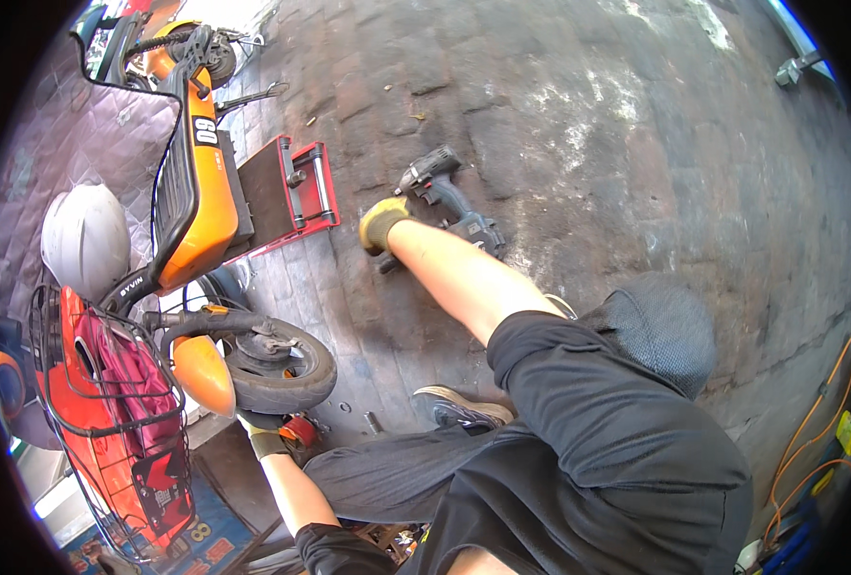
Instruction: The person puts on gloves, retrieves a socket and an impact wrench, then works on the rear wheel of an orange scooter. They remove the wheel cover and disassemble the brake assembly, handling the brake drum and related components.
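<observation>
My right hand [382, 222], in a yellow-and-dark glove, reaches over the floor beside a grey impact driver [435, 177]; its fingers are curled down, and what they hold is hidden. Another dark tool body [473, 232] lies just behind my forearm. My left hand [263, 436], gloved too, is under the front tire [301, 383] of an orange scooter [205, 220] lying on its side, by a small red object [298, 431] I cannot make out; its fingers are mostly hidden. A red folding stand or toolbox [325, 182] sits beside the scooter's deck.
A white helmet [85, 240] and a red scooter with a wire basket [100, 412] are at left. Small metal parts [371, 422] lie near my shoe [454, 407]. Orange cables [809, 431] run along the right edge of the paved floor [636, 144].
</observation>
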### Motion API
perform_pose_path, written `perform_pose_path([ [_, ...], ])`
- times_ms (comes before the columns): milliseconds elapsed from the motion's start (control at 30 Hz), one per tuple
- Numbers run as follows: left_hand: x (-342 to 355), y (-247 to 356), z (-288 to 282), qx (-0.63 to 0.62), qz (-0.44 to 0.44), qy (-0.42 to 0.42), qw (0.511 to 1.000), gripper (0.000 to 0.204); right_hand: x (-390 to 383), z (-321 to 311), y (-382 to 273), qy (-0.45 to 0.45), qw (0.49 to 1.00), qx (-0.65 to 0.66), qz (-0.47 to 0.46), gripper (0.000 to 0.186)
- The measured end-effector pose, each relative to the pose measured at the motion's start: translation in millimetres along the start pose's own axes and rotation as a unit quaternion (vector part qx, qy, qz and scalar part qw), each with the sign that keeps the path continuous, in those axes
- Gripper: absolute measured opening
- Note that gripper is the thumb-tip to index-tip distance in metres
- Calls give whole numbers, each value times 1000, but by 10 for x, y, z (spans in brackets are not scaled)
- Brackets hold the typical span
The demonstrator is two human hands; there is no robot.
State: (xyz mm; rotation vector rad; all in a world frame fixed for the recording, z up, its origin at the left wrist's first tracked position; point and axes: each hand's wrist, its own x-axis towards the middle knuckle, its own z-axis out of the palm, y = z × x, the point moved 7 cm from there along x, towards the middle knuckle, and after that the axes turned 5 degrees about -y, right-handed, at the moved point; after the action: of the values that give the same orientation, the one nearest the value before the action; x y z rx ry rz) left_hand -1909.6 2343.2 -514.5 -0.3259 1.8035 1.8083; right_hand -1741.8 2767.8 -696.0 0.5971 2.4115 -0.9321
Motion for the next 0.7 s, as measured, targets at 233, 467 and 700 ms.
perform_pose_path([
  [233, 255, -102, -62, 9, -38, 16, 999, 67, -14, 204, -923, -37, 976, 169, -133, 47],
  [467, 432, -174, -443, 38, -31, 37, 998, 64, -10, 467, -1456, -125, 930, 296, -181, 44],
  [700, 668, -411, -1340, 28, -15, 115, 993, 61, 188, 801, -1919, -176, 792, 553, -190, 69],
])
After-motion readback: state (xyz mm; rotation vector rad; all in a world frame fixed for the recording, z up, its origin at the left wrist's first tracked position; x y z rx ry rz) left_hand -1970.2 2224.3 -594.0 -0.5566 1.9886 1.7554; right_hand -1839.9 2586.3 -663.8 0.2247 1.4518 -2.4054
